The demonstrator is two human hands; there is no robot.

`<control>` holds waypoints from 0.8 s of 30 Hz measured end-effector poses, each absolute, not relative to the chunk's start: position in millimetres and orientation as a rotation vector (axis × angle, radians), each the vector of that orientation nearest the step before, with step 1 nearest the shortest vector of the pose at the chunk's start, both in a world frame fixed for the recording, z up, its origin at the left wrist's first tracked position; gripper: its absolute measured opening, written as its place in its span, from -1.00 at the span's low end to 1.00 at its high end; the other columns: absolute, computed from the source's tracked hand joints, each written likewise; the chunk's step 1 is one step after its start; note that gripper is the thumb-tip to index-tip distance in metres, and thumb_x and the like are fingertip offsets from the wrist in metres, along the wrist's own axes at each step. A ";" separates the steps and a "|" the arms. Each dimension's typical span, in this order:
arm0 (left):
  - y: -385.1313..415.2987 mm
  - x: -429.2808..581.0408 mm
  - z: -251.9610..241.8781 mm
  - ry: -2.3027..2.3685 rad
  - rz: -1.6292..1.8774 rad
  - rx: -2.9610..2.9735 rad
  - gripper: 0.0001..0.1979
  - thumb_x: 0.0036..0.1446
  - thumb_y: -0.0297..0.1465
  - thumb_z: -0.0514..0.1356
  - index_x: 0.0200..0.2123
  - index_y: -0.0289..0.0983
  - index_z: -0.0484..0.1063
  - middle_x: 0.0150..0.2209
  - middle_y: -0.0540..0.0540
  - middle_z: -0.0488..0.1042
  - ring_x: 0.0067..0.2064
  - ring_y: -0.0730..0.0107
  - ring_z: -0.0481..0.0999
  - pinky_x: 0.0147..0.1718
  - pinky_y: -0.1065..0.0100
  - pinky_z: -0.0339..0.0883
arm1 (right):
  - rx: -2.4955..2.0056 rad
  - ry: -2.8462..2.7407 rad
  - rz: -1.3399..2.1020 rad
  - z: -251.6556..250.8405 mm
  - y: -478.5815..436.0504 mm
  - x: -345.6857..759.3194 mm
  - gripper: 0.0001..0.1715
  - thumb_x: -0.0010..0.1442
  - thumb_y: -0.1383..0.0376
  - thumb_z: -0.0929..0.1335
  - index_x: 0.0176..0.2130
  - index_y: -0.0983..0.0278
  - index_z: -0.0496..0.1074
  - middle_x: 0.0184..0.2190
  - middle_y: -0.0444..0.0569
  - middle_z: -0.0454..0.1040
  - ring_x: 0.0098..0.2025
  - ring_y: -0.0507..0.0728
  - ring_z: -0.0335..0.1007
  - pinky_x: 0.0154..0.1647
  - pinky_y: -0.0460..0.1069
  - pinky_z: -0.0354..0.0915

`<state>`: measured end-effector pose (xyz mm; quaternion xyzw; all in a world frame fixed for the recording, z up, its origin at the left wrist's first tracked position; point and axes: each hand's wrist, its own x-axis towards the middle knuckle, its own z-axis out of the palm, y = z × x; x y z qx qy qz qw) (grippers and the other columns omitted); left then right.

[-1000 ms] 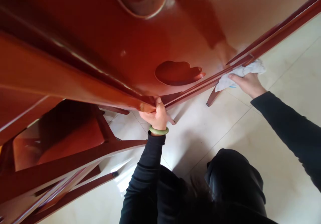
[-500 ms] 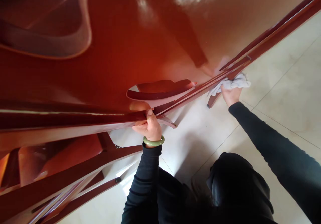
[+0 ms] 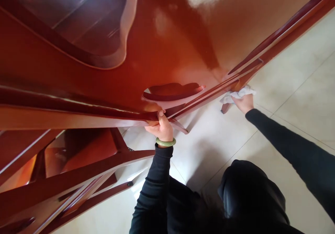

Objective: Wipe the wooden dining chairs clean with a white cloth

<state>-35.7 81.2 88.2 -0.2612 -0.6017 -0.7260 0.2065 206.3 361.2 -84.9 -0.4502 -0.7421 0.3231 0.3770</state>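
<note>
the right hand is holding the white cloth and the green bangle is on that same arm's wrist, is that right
Not quite: the green bangle is on the wrist of the left hand, not the right, as the head view shows. The right hand does hold the white cloth.

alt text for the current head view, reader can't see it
A person's right-hand grip holds a white cloth by the edge of glossy reddish-brown furniture, while the left-hand grip, with a green bangle at its wrist, clasps another edge. Pale floor tiles show below.
</note>
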 end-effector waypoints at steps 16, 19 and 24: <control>78.3 -38.8 87.1 -1.780 -1.912 -0.768 -0.74 0.25 -0.15 0.21 -0.38 -0.14 0.27 -0.46 0.03 0.42 -0.43 0.36 0.51 -0.32 0.19 0.53 | -1.115 -1.822 0.685 -96.0 364.7 191.0 -0.75 0.18 0.02 0.34 -0.25 0.12 0.34 -0.21 0.12 0.63 0.03 0.41 0.62 0.33 0.43 0.48; 76.6 -39.0 86.1 -1.789 -1.981 -0.787 -0.78 0.19 -0.18 0.27 -0.34 -0.16 0.34 -0.41 0.00 0.49 -0.38 0.31 0.57 -0.25 0.17 0.56 | -1.140 -1.898 0.719 -76.0 362.5 197.2 -0.79 0.14 0.07 0.37 -0.26 0.11 0.35 -0.23 0.08 0.62 0.09 0.40 0.59 0.40 0.43 0.43; 75.4 -36.4 85.0 -1.829 -2.040 -0.723 -0.77 0.17 -0.19 0.32 -0.33 -0.18 0.37 -0.39 -0.03 0.52 -0.32 0.28 0.61 -0.17 0.14 0.59 | -1.190 -2.020 0.738 -32.5 367.2 211.9 -0.79 0.04 0.11 0.42 -0.36 0.12 0.36 -0.24 0.14 0.63 0.03 0.46 0.60 0.30 0.43 0.49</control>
